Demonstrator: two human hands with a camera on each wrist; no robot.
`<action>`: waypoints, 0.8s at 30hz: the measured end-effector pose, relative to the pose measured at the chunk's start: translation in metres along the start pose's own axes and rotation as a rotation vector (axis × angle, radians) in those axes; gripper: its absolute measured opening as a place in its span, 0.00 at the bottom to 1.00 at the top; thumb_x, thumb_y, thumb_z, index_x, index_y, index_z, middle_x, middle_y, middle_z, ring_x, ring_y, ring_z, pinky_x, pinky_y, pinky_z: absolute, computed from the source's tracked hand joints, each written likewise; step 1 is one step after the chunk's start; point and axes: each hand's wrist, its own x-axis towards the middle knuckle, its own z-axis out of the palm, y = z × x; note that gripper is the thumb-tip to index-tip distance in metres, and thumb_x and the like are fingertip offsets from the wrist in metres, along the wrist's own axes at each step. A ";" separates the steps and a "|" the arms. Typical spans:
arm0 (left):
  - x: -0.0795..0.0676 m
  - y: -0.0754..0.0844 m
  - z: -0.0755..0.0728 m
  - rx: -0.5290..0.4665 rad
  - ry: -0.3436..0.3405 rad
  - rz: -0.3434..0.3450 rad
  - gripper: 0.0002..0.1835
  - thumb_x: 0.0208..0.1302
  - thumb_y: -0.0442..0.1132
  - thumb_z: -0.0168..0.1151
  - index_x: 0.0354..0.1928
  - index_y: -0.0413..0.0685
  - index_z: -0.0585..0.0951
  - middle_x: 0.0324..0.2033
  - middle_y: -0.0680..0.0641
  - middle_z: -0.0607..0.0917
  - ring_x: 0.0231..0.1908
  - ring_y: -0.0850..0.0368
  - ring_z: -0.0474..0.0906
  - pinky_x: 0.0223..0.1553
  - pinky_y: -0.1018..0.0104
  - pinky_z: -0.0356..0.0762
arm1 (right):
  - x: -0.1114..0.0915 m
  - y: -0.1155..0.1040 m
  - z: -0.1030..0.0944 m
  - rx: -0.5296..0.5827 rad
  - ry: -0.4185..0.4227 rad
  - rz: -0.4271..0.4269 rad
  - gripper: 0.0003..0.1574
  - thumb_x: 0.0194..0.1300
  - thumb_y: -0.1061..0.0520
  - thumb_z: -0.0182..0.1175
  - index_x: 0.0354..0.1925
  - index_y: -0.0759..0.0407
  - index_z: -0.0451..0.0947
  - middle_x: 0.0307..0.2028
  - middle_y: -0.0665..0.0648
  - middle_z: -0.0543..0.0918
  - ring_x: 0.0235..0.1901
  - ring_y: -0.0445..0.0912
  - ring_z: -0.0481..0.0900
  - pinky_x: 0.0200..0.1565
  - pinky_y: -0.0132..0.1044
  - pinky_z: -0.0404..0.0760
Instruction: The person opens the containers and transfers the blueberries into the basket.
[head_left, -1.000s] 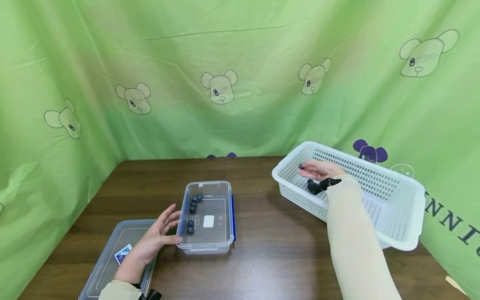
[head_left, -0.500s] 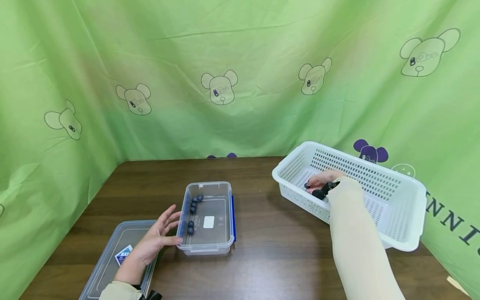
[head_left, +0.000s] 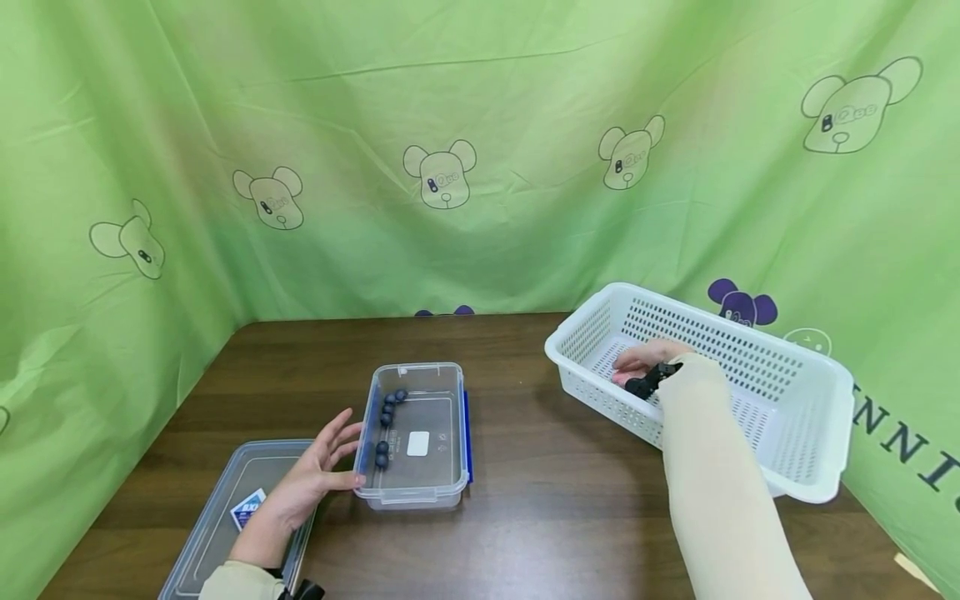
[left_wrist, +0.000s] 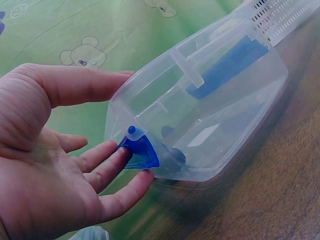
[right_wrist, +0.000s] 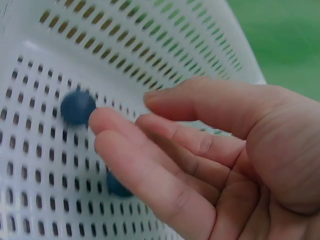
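My left hand (head_left: pixel 311 471) rests its thumb and relaxed fingers against the left side of a clear plastic container (head_left: pixel 438 417). In the left wrist view, its fingertips touch a blue latch (left_wrist: pixel 142 152) on that container. Several small dark blue balls (head_left: pixel 386 419) lie inside along the left wall. My right hand (head_left: pixel 648 360) is down in the white perforated basket (head_left: pixel 787 367), fingers relaxed and nothing between thumb and fingertips. The right wrist view shows one dark blue ball (right_wrist: pixel 78 107) on the basket floor by the fingertips and another ball (right_wrist: pixel 119 185) partly hidden behind a finger.
A clear lid (head_left: pixel 206 533) with a blue-and-white label lies on the brown wooden table (head_left: pixel 525 517), partly under the left forearm. A green curtain (head_left: pixel 525 242) with bear-head prints hangs behind. The basket stands at the table's back right.
My right hand has lowered into the basket and let go of the small dark blue ball that was at its fingertips. The left hand and the container have stayed put.
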 end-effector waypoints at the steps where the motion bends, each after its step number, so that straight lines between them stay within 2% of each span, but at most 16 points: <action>1: 0.000 0.000 0.000 0.001 -0.001 0.001 0.57 0.54 0.22 0.64 0.78 0.39 0.39 0.74 0.31 0.51 0.71 0.34 0.49 0.64 0.43 0.57 | 0.006 -0.001 -0.003 -0.002 -0.022 -0.010 0.07 0.68 0.64 0.57 0.41 0.66 0.82 0.33 0.57 0.88 0.33 0.41 0.87 0.41 0.31 0.81; 5: 0.001 0.000 0.000 0.003 -0.001 0.003 0.56 0.54 0.22 0.64 0.78 0.39 0.39 0.74 0.31 0.51 0.71 0.34 0.49 0.64 0.45 0.57 | 0.027 -0.013 -0.009 0.136 -0.076 0.008 0.09 0.70 0.69 0.51 0.37 0.67 0.79 0.33 0.61 0.87 0.33 0.45 0.87 0.45 0.32 0.81; 9: 0.001 0.000 0.000 0.006 -0.002 0.003 0.56 0.53 0.22 0.64 0.78 0.38 0.39 0.74 0.31 0.51 0.70 0.34 0.49 0.63 0.46 0.58 | 0.032 -0.033 -0.002 0.172 -0.096 -0.054 0.13 0.72 0.70 0.49 0.35 0.65 0.79 0.33 0.62 0.86 0.34 0.47 0.87 0.47 0.33 0.80; 14: 0.001 0.000 0.000 0.001 -0.003 0.001 0.57 0.53 0.22 0.64 0.78 0.38 0.39 0.74 0.31 0.51 0.71 0.34 0.49 0.63 0.48 0.59 | 0.026 -0.061 0.017 0.133 -0.145 -0.158 0.12 0.73 0.69 0.48 0.36 0.64 0.78 0.34 0.61 0.86 0.35 0.47 0.87 0.47 0.35 0.80; 17: 0.001 0.000 0.001 -0.002 -0.005 0.000 0.56 0.53 0.22 0.64 0.78 0.38 0.39 0.74 0.30 0.50 0.71 0.33 0.48 0.61 0.50 0.62 | 0.021 -0.077 0.033 0.103 -0.127 -0.223 0.10 0.72 0.69 0.50 0.37 0.66 0.78 0.34 0.62 0.86 0.36 0.48 0.87 0.46 0.37 0.81; 20: 0.000 0.000 0.001 -0.002 -0.007 0.002 0.56 0.53 0.22 0.64 0.78 0.38 0.39 0.73 0.30 0.50 0.70 0.33 0.48 0.59 0.54 0.65 | 0.017 -0.090 0.050 0.064 -0.112 -0.288 0.08 0.72 0.70 0.51 0.45 0.72 0.76 0.33 0.64 0.86 0.35 0.50 0.87 0.45 0.39 0.82; 24: 0.000 0.001 0.000 -0.002 -0.009 0.006 0.56 0.53 0.22 0.64 0.78 0.38 0.38 0.74 0.30 0.50 0.70 0.34 0.48 0.57 0.58 0.66 | 0.015 -0.107 0.078 0.002 -0.124 -0.335 0.20 0.72 0.69 0.51 0.58 0.81 0.66 0.33 0.63 0.86 0.34 0.50 0.87 0.45 0.41 0.82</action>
